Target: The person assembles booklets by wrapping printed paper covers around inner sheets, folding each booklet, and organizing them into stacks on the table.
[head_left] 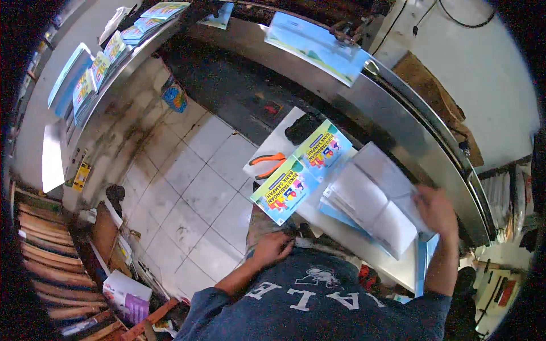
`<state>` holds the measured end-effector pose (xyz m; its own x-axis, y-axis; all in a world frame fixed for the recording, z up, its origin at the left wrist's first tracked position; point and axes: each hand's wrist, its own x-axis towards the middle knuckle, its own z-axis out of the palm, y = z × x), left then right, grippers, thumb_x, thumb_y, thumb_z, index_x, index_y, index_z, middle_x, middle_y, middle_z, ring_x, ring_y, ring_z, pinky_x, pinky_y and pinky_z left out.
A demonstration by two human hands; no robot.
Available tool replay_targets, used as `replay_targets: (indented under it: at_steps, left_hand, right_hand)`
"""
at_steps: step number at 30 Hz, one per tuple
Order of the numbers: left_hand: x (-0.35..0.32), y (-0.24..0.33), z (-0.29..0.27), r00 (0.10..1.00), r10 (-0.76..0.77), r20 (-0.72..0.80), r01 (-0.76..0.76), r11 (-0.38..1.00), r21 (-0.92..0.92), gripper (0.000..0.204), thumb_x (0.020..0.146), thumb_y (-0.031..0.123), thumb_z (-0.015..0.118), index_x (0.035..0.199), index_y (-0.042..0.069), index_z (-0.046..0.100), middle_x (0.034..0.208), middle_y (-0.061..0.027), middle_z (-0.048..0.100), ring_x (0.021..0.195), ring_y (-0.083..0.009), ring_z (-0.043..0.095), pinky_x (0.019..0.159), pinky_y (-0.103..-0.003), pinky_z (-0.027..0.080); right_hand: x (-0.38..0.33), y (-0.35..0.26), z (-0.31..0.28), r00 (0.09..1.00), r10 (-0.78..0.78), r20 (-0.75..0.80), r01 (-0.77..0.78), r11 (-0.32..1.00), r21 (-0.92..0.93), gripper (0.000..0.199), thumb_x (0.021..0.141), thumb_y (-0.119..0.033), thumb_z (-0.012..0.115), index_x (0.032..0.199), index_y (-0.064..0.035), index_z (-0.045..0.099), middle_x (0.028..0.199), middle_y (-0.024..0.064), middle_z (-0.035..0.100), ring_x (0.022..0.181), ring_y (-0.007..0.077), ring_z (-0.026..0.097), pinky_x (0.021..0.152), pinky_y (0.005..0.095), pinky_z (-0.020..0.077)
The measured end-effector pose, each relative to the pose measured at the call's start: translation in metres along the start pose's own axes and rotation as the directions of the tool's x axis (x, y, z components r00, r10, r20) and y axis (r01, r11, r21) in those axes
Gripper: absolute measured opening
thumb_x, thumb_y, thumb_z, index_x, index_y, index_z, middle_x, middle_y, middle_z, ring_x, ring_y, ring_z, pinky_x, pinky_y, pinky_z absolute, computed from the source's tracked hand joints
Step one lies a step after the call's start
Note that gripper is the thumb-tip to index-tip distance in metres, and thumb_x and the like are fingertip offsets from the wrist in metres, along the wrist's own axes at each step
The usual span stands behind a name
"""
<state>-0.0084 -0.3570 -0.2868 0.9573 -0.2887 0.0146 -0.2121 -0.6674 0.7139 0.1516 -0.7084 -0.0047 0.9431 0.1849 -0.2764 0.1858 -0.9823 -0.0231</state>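
Just left of right fingers (422, 200): pale sheets (372, 199)

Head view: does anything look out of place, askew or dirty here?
Somewhat: the white sheets near the right hand overlap unevenly rather than squared up; orange-handled pliers lie close to the colourful covers, a tool among paper; and the tiled floor shows dark smudges. I see no clear spill.

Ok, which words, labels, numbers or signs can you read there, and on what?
I can't copy wording out, but print stands here:
Two yellow-and-blue covers beside the orange-handled pliers: large title legible, small print not.
Dark shirt: large white letters, legible.
Upper-left booklets: too small and blurred.
Purple-and-white package: too small.
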Motion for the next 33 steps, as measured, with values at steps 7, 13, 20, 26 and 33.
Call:
replay_targets:
  at_steps: [7, 13, 20, 26, 33]
  left_hand:
    - [-0.002, -0.005, -0.008, 0.998, 0.029, -0.06, -0.031, 0.999, -0.033, 0.016, 0.082, 0.019, 0.063, 0.09, 0.006, 0.066, 0.078, -0.0136, 0.062, 0.07, -0.0319, 0.062, 0.062, -0.042, 0.051]
    - [-0.006, -0.012, 0.0, 0.994, 0.058, -0.094, -0.061, 0.997, -0.037, 0.022, 0.082, 0.019, 0.062, 0.098, 0.005, 0.064, 0.079, -0.0142, 0.061, 0.071, -0.0325, 0.062, 0.064, -0.042, 0.051]
    - [0.001, -0.006, -0.005, 0.996, 0.063, -0.067, -0.065, 0.997, -0.032, 0.022, 0.083, 0.02, 0.062, 0.098, 0.004, 0.064, 0.08, -0.0146, 0.061, 0.073, -0.0325, 0.062, 0.067, -0.042, 0.051]
    - [-0.004, -0.012, 0.008, 0.995, 0.057, -0.083, -0.064, 0.994, -0.085, 0.021, 0.083, 0.02, 0.062, 0.097, 0.004, 0.064, 0.08, -0.0151, 0.061, 0.075, -0.0334, 0.062, 0.067, -0.043, 0.051]
    - [0.0, -0.009, 0.006, 1.0, 0.021, -0.001, -0.021, 0.996, -0.084, 0.019, 0.083, 0.02, 0.062, 0.09, 0.002, 0.063, 0.08, -0.0164, 0.06, 0.076, -0.035, 0.061, 0.067, -0.044, 0.049]
  right_hand:
    - [0.055, 0.083, -0.104, 0.914, 0.056, -0.402, 0.007, 0.988, 0.154, 0.032, 0.09, -0.02, 0.058, 0.114, 0.0008, 0.062, 0.103, 0.016, 0.068, 0.097, 0.0298, 0.064, 0.087, 0.0375, 0.0484]
    - [0.135, 0.069, -0.122, 0.387, -0.015, -0.922, -0.072, 0.996, -0.047, 0.033, 0.093, -0.021, 0.051, 0.125, -0.0156, 0.059, 0.111, 0.0107, 0.066, 0.098, 0.0277, 0.065, 0.083, 0.0371, 0.0508]
    - [0.178, 0.036, 0.002, 0.772, -0.049, -0.633, -0.001, 0.997, -0.078, 0.049, 0.085, -0.012, 0.055, 0.133, -0.0206, 0.051, 0.113, 0.0152, 0.064, 0.098, 0.0322, 0.064, 0.078, 0.0455, 0.0523]
    - [0.086, -0.02, 0.044, 0.898, -0.149, -0.415, 0.129, 0.989, -0.076, 0.033, 0.078, -0.015, 0.068, 0.108, -0.0051, 0.063, 0.109, 0.0193, 0.063, 0.099, 0.0353, 0.061, 0.085, 0.0411, 0.0499]
    - [-0.03, -0.062, 0.099, 0.982, -0.182, 0.045, 0.185, 0.98, -0.066, 0.083, 0.074, -0.047, 0.071, 0.134, 0.002, 0.04, 0.144, 0.0236, 0.034, 0.133, 0.0408, 0.032, 0.111, 0.0451, 0.0291]
